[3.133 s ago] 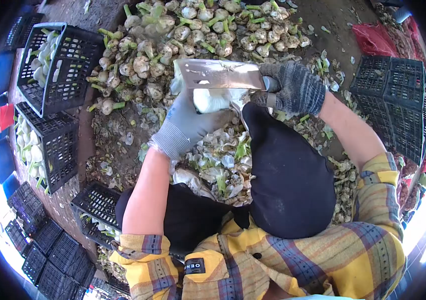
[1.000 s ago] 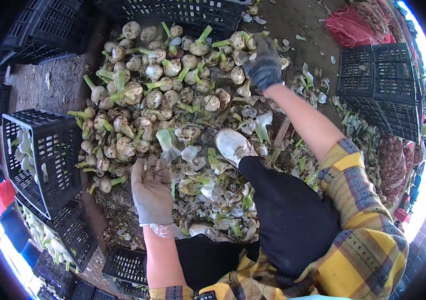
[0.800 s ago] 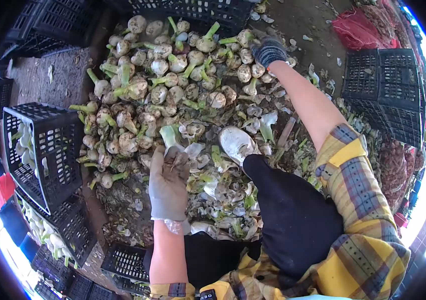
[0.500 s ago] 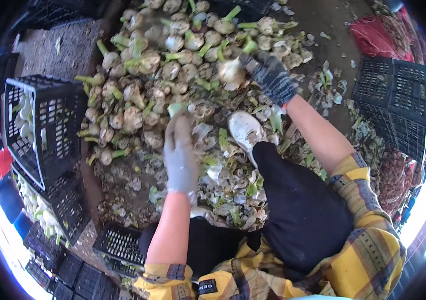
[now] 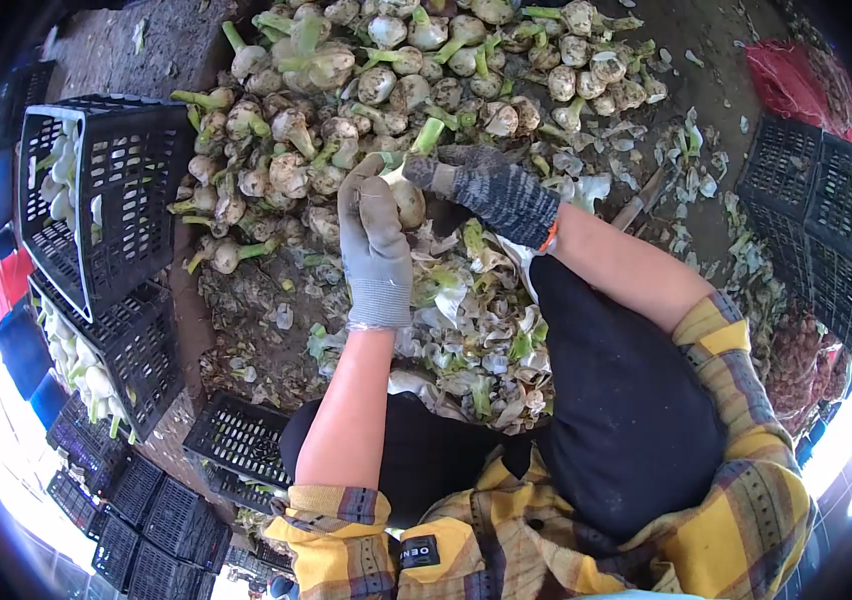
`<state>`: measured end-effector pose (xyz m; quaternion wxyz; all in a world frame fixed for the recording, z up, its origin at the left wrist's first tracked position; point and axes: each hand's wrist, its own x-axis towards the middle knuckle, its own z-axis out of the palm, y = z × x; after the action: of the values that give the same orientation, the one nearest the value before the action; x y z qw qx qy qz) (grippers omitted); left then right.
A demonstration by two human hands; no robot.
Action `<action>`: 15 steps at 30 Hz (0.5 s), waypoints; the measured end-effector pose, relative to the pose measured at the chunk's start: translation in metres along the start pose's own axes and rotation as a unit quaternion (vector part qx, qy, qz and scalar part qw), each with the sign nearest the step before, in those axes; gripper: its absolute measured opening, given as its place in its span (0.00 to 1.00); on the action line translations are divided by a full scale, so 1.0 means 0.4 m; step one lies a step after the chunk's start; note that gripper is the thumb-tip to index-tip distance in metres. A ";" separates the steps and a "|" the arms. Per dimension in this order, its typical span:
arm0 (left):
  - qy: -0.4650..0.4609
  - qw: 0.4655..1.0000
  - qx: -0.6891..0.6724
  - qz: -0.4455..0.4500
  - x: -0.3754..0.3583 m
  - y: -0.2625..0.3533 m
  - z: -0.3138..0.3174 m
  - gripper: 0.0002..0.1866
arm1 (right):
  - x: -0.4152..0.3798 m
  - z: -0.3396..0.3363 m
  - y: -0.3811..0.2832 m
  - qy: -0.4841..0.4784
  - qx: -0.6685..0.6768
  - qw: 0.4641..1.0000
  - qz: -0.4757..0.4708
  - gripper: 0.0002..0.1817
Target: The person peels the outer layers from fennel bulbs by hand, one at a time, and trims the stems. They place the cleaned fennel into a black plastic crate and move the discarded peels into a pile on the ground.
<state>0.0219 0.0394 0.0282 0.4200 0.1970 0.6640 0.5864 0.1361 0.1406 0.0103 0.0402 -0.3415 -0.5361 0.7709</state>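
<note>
The floor [image 5: 691, 100] is dark and earthy, and a wide heap of bulbs [image 5: 289, 175] with green stalks lies across it. At the near edge of that heap is one bulb [image 5: 409, 204], raised in the person's hands, its cut green stalk tilted away to the upper right. The right hand [image 5: 491, 190], in a dark knitted glove, has its fingers clamped around the bulb's neck. The left hand [image 5: 376, 230], in a soiled pale glove, lies against the bulb's left side, fingers close together; whether they grip it I cannot tell.

Nearer the person than the heap, peelings [image 5: 451, 300] cover the floor in a loose, leafy litter. Left of the heap, a black crate [image 5: 136, 210] lies with its opening turned away, pale bulbs inside; another filled crate [image 5: 146, 370] is just beside it. Farther off on that side, at the near end, stand stacked crates [image 5: 151, 510]. To the heap's right, well apart, are more black crates [image 5: 811, 215], with a red mesh sack [image 5: 789, 85] behind them. Bright light shows along both outer sides.
</note>
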 end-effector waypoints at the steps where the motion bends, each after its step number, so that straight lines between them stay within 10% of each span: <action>1: -0.002 1.000 0.004 0.014 -0.003 0.003 0.005 0.22 | -0.005 -0.003 0.004 0.006 0.036 0.999 0.023 0.17; 15: 0.006 0.999 0.045 -0.029 -0.003 -0.006 0.012 0.23 | -0.032 -0.009 -0.006 -0.018 0.081 0.997 -0.004 0.17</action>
<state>0.0270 0.0406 0.0265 0.4235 0.1925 0.6979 0.5445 0.1474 0.1389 0.0178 0.0607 -0.3208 -0.4739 0.8178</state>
